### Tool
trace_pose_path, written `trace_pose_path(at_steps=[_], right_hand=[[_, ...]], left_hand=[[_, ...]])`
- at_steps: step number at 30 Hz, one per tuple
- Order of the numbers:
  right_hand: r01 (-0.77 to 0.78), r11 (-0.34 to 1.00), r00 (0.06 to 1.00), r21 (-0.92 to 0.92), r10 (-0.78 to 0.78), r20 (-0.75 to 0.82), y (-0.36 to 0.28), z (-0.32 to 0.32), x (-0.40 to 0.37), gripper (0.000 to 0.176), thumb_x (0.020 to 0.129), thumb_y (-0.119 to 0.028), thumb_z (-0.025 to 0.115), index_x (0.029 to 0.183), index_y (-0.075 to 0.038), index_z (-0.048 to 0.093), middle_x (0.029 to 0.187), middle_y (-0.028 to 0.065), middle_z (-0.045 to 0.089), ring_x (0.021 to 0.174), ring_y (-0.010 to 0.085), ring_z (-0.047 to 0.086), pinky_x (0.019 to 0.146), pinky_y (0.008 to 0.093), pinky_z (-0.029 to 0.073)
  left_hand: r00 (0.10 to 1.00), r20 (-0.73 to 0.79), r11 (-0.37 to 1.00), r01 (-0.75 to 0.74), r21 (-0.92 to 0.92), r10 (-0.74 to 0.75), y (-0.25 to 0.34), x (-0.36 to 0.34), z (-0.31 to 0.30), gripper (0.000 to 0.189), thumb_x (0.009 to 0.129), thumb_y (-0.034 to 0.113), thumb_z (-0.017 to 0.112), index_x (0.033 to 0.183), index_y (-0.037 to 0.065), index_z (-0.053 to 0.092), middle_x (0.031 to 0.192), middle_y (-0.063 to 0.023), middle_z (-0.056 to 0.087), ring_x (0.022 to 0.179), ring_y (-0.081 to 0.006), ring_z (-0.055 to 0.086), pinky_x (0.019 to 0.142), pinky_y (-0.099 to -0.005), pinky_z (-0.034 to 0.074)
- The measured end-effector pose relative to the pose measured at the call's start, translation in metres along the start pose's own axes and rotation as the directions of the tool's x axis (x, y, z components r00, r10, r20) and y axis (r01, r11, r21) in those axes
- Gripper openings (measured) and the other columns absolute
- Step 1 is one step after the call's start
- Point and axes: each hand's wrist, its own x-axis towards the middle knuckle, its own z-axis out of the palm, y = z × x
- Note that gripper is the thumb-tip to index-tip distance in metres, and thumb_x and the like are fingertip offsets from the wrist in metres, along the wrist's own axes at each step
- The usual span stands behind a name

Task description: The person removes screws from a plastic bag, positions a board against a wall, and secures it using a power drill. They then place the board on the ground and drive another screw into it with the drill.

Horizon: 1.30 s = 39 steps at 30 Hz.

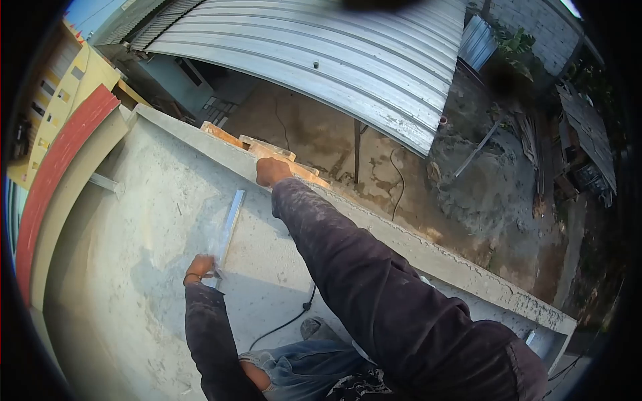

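My left hand (200, 266) is low over the grey concrete slab (157, 214), its fingers closed around the lower part of a long, thin metal bar (231, 220). The bar slants up and away from me across the slab. My right arm reaches out to the raised concrete ledge (394, 230). There my right hand (273, 172) is closed at the ledge's top, beside some wooden boards (267, 148) along the outer side. What its fingers hold is hidden.
A black cable (284, 325) runs over the slab near my knee (257, 375). To the left rises a curved wall with a red top (60, 180). Beyond the ledge is a drop to a yard with a sand heap (478, 177) and a corrugated metal roof (321, 60).
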Motion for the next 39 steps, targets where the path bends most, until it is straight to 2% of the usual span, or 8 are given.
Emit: trace_pose_path(at_steps=[3, 6, 20, 23, 26, 30, 34, 39], right_hand=[[-0.058, 0.997, 0.983, 0.053, 0.047, 0.180, -0.001, -0.003, 0.002, 0.027, 0.076, -0.013, 0.067, 0.101, -0.006, 0.074, 0.105, 0.0157, 0.072, 0.101, 0.0281, 0.069, 0.084, 0.0390, 0.055], [-0.133, 0.987, 0.947, 0.095, 0.098, 0.305, -0.004, -0.008, 0.001, 0.023, 0.078, -0.010, 0.065, 0.099, -0.003, 0.073, 0.096, 0.0158, 0.072, 0.087, 0.0227, 0.072, 0.075, 0.0359, 0.055], [-0.071, 0.991, 0.990, -0.109, 0.083, 0.112, 0.038, 0.008, -0.004, 0.025, 0.080, -0.007, 0.061, 0.102, 0.002, 0.069, 0.101, 0.0198, 0.071, 0.097, 0.0320, 0.070, 0.081, 0.0395, 0.055], [-0.087, 0.994, 0.993, -0.072, 0.092, 0.070, 0.039, 0.002, -0.003, 0.022, 0.077, -0.006, 0.064, 0.096, 0.003, 0.067, 0.076, 0.0123, 0.072, 0.074, 0.0248, 0.072, 0.068, 0.0374, 0.055], [-0.126, 0.992, 0.976, -0.023, 0.128, 0.176, 0.039, 0.002, 0.004, 0.028, 0.076, -0.008, 0.065, 0.102, 0.000, 0.070, 0.098, 0.0195, 0.072, 0.094, 0.0295, 0.071, 0.079, 0.0388, 0.056], [-0.125, 0.989, 0.970, -0.081, 0.139, 0.199, 0.036, 0.007, 0.011, 0.022, 0.073, -0.006, 0.066, 0.094, 0.001, 0.069, 0.080, 0.0162, 0.072, 0.079, 0.0276, 0.073, 0.072, 0.0368, 0.056], [-0.066, 0.998, 0.995, 0.020, 0.065, 0.072, 0.047, 0.024, 0.024, 0.023, 0.076, -0.004, 0.065, 0.097, 0.004, 0.063, 0.077, 0.0212, 0.069, 0.066, 0.0262, 0.071, 0.058, 0.0387, 0.053], [-0.098, 0.992, 0.938, 0.077, 0.066, 0.340, 0.068, 0.041, 0.059, 0.017, 0.085, 0.001, 0.052, 0.069, -0.002, 0.056, 0.057, 0.0101, 0.056, 0.042, 0.0149, 0.052, 0.035, 0.0288, 0.035]], left_hand=[[0.922, 0.092, 0.830, -0.380, 0.408, 0.376, -0.043, 0.043, -0.013, 0.029, 0.089, 0.023, 0.059, 0.107, 0.001, 0.065, 0.108, -0.0111, 0.064, 0.096, -0.0238, 0.065, 0.074, -0.0380, 0.060], [0.992, -0.083, 0.994, -0.096, 0.041, 0.100, 0.030, -0.023, 0.017, 0.037, 0.092, 0.029, 0.056, 0.114, 0.000, 0.063, 0.115, -0.0110, 0.064, 0.100, -0.0271, 0.065, 0.079, -0.0387, 0.060], [0.995, -0.100, 1.000, -0.023, 0.021, 0.025, 0.031, -0.010, 0.019, 0.057, 0.085, 0.030, 0.059, 0.129, -0.005, 0.052, 0.129, -0.0193, 0.057, 0.109, -0.0319, 0.062, 0.084, -0.0384, 0.056], [0.993, -0.115, 1.000, -0.021, 0.020, 0.024, 0.025, -0.006, 0.019, 0.058, 0.085, 0.030, 0.059, 0.129, -0.006, 0.052, 0.127, -0.0199, 0.058, 0.106, -0.0315, 0.063, 0.080, -0.0377, 0.056], [0.987, -0.154, 0.998, -0.026, 0.061, 0.036, 0.033, -0.021, 0.020, 0.051, 0.084, 0.031, 0.059, 0.119, -0.005, 0.059, 0.122, -0.0178, 0.061, 0.102, -0.0298, 0.065, 0.078, -0.0373, 0.058], [0.986, -0.162, 0.987, -0.014, 0.160, 0.041, 0.034, -0.018, 0.020, 0.048, 0.082, 0.033, 0.060, 0.111, -0.006, 0.064, 0.111, -0.0145, 0.066, 0.093, -0.0275, 0.068, 0.071, -0.0364, 0.059], [0.975, -0.221, 0.988, 0.018, 0.156, 0.017, 0.063, -0.075, 0.024, 0.046, 0.079, 0.022, 0.055, 0.114, -0.006, 0.066, 0.115, -0.0248, 0.066, 0.106, -0.0366, 0.065, 0.089, -0.0441, 0.049], [0.932, -0.353, 0.980, -0.011, 0.199, 0.082, 0.058, -0.073, 0.033, 0.041, 0.081, 0.022, 0.057, 0.114, 0.002, 0.069, 0.119, -0.0177, 0.067, 0.111, -0.0307, 0.064, 0.090, -0.0427, 0.049]])
